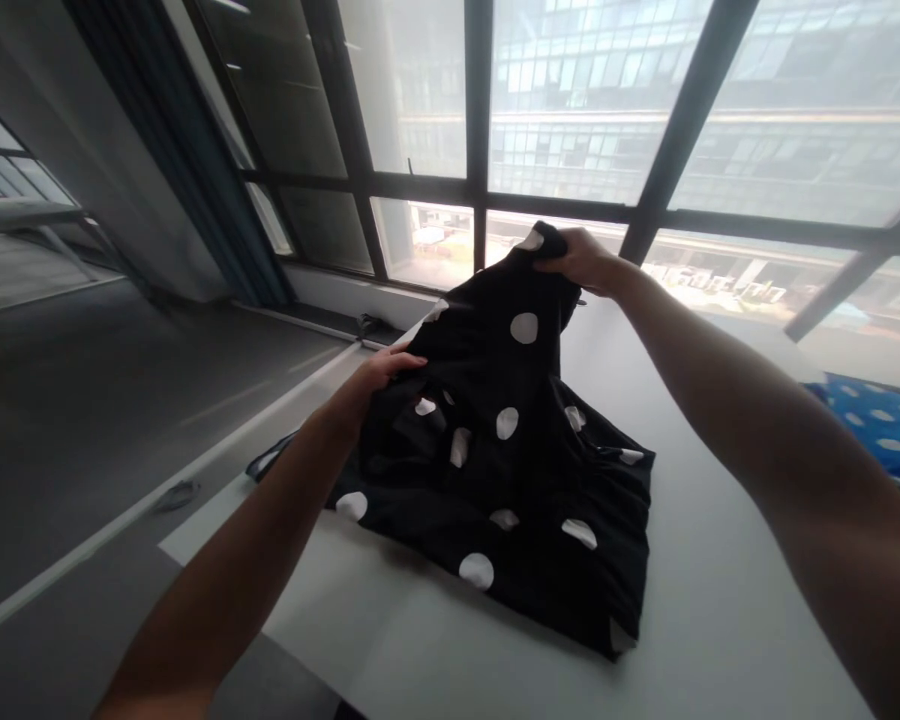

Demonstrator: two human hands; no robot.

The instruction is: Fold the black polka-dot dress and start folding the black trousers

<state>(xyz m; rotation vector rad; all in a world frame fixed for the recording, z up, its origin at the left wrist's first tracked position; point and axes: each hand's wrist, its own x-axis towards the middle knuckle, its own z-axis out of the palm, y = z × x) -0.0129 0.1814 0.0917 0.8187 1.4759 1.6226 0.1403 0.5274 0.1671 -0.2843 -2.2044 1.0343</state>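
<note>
Single head-worn view, wide in angle, looking forward and downward over the tabletop (420,640) toward the window (420,90). The wearer's left forearm (255,545) and right forearm (750,430) enter from the lower left and lower right, close to the lens. The spotted black cloth (487,480) occupies mid-frame at close range; the window spans the upper field, farther off, with floor (82,400) at left.

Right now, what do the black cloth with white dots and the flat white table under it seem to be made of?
The black cloth with white dots looks like thin, mostly matte fabric, since it drapes and creases softly; cotton or synthetic, I can't tell. The flat white table may be laminate or painted board, judging by its smooth, even, grainless top.
</note>
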